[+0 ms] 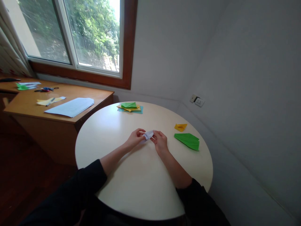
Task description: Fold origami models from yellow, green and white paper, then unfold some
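A small folded piece of pale lilac paper [148,135] is pinched between both my hands above the middle of the round white table [117,131]. My left hand [135,137] grips its left side with the fingertips. My right hand [161,142] holds its right side. Both forearms rest over the table, with dark sleeves pushed up.
A folded green paper plane [188,141] and a small yellow folded paper [180,126] lie to the right. A stack of green, yellow and blue sheets [130,107] sits at the table's far edge. A wooden desk [54,125] with papers [70,106] and scissors [45,89] stands at left under the window.
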Motion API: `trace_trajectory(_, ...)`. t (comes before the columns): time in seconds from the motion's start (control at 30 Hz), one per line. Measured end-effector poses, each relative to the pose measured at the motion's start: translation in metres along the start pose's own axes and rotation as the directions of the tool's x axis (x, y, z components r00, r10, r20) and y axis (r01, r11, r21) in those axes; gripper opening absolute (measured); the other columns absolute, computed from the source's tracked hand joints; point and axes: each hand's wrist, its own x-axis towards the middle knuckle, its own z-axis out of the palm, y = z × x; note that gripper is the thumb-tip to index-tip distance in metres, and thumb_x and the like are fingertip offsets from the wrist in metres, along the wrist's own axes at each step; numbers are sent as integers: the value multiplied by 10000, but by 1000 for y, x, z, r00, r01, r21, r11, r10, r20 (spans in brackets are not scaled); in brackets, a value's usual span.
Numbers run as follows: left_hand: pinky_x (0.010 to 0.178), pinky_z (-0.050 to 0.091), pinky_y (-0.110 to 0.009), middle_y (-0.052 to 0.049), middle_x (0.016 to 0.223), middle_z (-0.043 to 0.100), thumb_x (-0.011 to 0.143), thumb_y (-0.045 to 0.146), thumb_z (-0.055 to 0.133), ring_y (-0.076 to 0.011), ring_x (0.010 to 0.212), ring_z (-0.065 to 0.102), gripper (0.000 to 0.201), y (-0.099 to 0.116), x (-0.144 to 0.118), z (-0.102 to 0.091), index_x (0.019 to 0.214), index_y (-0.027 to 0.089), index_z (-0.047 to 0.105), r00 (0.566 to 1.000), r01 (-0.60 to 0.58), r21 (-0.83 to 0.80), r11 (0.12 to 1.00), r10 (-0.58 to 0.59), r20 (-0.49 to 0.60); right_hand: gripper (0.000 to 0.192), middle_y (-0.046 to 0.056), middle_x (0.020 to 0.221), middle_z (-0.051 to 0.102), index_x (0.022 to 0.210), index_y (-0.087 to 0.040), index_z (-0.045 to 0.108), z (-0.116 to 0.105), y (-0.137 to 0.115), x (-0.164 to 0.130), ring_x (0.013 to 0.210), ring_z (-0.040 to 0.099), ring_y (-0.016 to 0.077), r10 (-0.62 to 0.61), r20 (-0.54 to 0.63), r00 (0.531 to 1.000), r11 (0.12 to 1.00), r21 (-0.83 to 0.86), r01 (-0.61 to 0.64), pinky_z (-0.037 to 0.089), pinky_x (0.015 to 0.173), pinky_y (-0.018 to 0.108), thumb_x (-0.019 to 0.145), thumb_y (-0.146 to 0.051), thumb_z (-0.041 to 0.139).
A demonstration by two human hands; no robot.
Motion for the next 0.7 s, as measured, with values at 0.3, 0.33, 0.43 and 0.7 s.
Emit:
trace_trajectory(0.3, 628, 447, -257, -44, 786, 660, 601, 216, 700, -132, 671, 598, 322, -8, 2, -2, 879, 150, 550, 1000, 3, 53, 999, -3, 9, 233, -1, 610, 641, 596, -182, 548, -5, 4, 4, 599, 622, 145, 11, 59, 998, 997, -71, -7, 541, 606, 310, 556, -341, 714)
trace_trajectory(0.33, 630, 449, -260, -44, 781, 660, 599, 220, 703, -134, 672, 599, 323, -7, 2, -2, 875, 149, 551, 1000, 3, 57, 998, -4, 14, 236, -5, 605, 636, 593, -180, 550, -4, 3, 3, 594, 616, 141, -8, 54, 999, 996, -87, 13, 540, 603, 309, 553, -345, 715)
trace_trajectory(0.43, 625, 447, -259, -40, 754, 658, 603, 222, 698, -134, 663, 597, 311, -4, 1, -2, 867, 149, 551, 1000, 7, 54, 999, -8, 26, 235, -14, 593, 624, 593, -171, 566, -1, -1, 1, 581, 599, 129, -65, 35, 997, 990, -126, 69, 539, 602, 304, 547, -347, 716)
trace_trajectory(0.7, 577, 416, -235, -53, 779, 663, 620, 168, 635, -119, 629, 577, 254, -1, 1, -1, 855, 146, 541, 999, 44, 5, 999, -44, 12, 228, -23, 582, 610, 610, -161, 592, -1, -4, 3, 566, 579, 115, -160, -10, 987, 968, -195, 155, 524, 630, 301, 547, -347, 709)
